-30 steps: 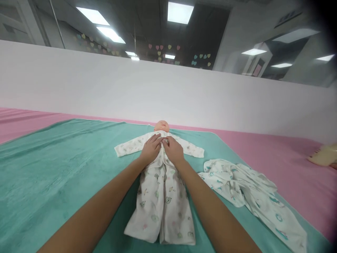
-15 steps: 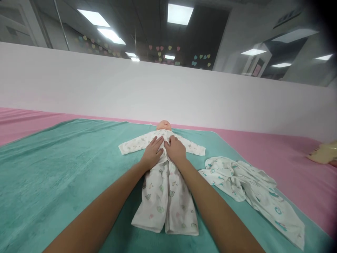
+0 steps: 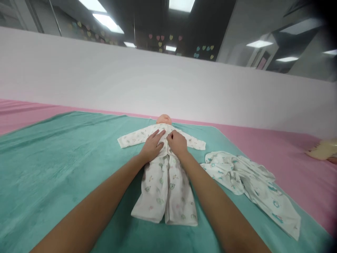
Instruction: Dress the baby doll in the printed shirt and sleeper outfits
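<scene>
A baby doll (image 3: 164, 119) lies on its back, head at the far end, on a teal blanket (image 3: 65, 158). It wears a white printed long-sleeved top (image 3: 131, 137), its sleeves stretched out to both sides. Below the top's hem, white printed trousers (image 3: 155, 196) are spread toward me. My left hand (image 3: 152, 146) rests flat on the left side of the top, fingers extended. On the other side of the front, my right hand (image 3: 177, 143) is closed, fingertips pinching the top near its middle line. The fingertips partly hide the cloth they hold.
A crumpled white cloth with teal prints (image 3: 252, 182) lies to the right on the blanket. A pink cover (image 3: 265, 151) shows beyond the blanket's edges. Behind stands a low white wall (image 3: 158, 84) with glass above. A pale yellowish object (image 3: 322, 149) sits at the far right.
The view has tilted down slightly. My right hand's fingers have curled in more tightly at the front of the top. My left hand stays flat in about the same place.
</scene>
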Demonstrator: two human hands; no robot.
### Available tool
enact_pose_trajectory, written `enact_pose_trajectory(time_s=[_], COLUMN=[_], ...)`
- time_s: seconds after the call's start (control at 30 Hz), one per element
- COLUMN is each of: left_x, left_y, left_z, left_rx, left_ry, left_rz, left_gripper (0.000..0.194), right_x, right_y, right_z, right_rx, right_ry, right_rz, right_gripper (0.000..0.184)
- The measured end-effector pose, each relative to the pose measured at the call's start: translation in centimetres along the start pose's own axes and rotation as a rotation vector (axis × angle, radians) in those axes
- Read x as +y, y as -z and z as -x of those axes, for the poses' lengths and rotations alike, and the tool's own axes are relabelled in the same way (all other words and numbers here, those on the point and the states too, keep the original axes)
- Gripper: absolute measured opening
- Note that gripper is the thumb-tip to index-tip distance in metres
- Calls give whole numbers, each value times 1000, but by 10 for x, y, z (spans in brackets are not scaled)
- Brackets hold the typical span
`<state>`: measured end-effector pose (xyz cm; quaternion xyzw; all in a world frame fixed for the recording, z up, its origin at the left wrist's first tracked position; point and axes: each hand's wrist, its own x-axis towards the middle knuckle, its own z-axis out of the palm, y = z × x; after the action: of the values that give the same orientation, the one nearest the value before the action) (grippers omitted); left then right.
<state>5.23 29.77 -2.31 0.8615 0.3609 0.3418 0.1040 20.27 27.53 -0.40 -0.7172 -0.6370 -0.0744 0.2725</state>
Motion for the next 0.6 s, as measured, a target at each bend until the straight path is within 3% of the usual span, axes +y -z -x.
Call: enact_pose_trajectory(time_s=[0.1,0.3,0.43,0.53,0.6], left_x=[-2,-11,-17,-20,-19], left_y=[-4,-11,-16,-17,-17], left_z=[0,-5,-8,-8,-8], left_rx=[7,31,52,48,33], left_ry=[-9,-24,-36,-32,-51], left_rz=[-15,80,140,165,172], left_gripper=[55,52,52,51,52], right_x=[3,13,12,7,4], right_y=[-3,-18,-14,-8,-5], right_z=[1,-7,-10,-12,-14], right_rx=[32,220,105,0,-36], right_ry=[-35,-12,100,56,31], right_rz=[-34,-174,-248,-172,-114], right_gripper=[23,28,47,64,64])
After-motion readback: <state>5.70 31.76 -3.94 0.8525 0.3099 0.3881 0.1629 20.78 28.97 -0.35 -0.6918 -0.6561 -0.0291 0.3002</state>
